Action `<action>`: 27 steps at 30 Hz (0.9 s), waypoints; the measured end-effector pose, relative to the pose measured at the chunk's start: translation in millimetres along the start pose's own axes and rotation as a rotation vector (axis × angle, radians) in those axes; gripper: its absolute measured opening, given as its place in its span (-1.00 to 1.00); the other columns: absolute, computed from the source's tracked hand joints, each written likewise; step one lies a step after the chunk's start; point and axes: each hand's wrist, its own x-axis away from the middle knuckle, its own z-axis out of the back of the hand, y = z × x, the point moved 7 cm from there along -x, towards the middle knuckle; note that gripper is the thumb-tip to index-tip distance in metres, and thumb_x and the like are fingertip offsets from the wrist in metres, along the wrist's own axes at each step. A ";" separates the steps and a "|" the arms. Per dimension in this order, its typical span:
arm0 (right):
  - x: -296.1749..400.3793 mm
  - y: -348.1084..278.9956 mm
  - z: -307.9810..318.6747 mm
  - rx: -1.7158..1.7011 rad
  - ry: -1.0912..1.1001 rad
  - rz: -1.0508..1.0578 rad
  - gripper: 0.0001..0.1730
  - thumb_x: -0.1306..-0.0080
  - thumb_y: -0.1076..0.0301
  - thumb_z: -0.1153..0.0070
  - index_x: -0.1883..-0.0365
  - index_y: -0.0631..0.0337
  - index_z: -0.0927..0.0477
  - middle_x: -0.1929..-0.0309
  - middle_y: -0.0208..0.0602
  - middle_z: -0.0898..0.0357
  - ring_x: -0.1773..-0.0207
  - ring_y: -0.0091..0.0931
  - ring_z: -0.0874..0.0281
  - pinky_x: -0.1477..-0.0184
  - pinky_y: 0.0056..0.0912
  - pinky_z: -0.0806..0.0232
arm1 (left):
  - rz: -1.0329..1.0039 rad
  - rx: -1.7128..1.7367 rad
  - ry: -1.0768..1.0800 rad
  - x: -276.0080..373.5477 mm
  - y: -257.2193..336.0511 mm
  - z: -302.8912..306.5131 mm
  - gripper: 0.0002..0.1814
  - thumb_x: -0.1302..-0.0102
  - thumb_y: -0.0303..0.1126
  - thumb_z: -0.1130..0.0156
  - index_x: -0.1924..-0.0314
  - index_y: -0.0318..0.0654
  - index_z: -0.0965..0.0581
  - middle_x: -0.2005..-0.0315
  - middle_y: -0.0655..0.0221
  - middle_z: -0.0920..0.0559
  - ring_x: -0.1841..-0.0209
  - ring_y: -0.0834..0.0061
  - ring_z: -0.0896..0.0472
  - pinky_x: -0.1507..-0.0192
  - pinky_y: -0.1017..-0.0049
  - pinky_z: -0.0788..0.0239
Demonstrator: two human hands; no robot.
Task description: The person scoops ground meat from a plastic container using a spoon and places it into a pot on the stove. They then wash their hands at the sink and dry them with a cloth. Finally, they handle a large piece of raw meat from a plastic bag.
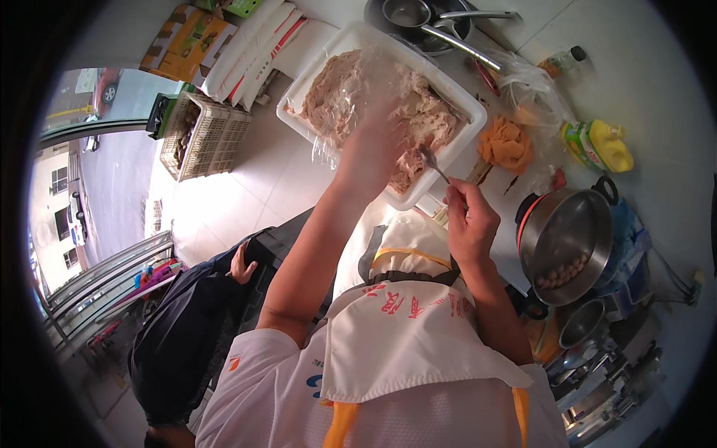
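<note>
A white plastic tub (288, 109) of pale pink minced meat (330, 84) lies before me. Clear plastic film (347, 109) covers part of the meat. My left hand (375, 140) is over the middle of the tub, too blurred to show whether it grips anything. In my right hand (471, 221) is a metal spoon (430, 158), its bowl at the meat near the tub's right front edge. To the right of that hand stands a steel pot (577, 235) with several small round balls (563, 273) inside.
Beyond the tub lie pans (406, 12) with long handles. An orange cloth (506, 144), a plastic bag (532, 92) and a yellow jug (608, 147) are at the right. At left are a crate (210, 134), sacks (252, 50) and another person's hand (243, 263) beside a dark sleeve.
</note>
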 end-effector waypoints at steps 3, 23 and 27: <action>3.0 1.6 -8.6 -0.076 0.028 -0.013 -0.87 -0.50 0.54 -0.20 0.02 0.30 -0.66 0.35 -0.11 -0.70 0.32 -0.32 -0.76 0.23 -0.32 -0.54 | -0.062 0.186 -0.027 2.2 9.5 -9.8 -0.10 -0.56 0.28 -0.03 -0.65 -0.16 -0.17 -0.62 -0.07 -0.09 -0.67 -0.07 0.00 -0.65 -0.09 0.19; -54.4 -15.2 -41.9 -0.033 -0.124 0.040 -0.89 -0.46 0.47 -0.22 0.13 0.32 -0.69 0.47 -0.19 -0.67 0.44 -0.50 -0.65 0.31 -0.40 -0.45 | -0.059 -0.324 -0.209 15.9 -0.4 13.2 0.01 -0.54 0.46 0.19 -0.74 0.06 0.13 -0.33 -0.09 -0.55 -0.31 0.09 -0.60 -0.21 0.15 -0.47; -70.9 11.6 -36.4 0.044 -0.112 -0.010 -0.90 -0.47 0.46 -0.22 0.14 0.29 -0.69 0.51 -0.24 -0.65 0.46 -0.55 -0.61 0.32 -0.41 -0.43 | -0.042 -0.517 -0.233 21.9 6.7 -0.3 0.14 -0.43 0.65 0.28 -0.74 0.06 0.12 -0.33 -0.04 -0.58 -0.16 0.23 -0.71 -0.08 0.33 -0.60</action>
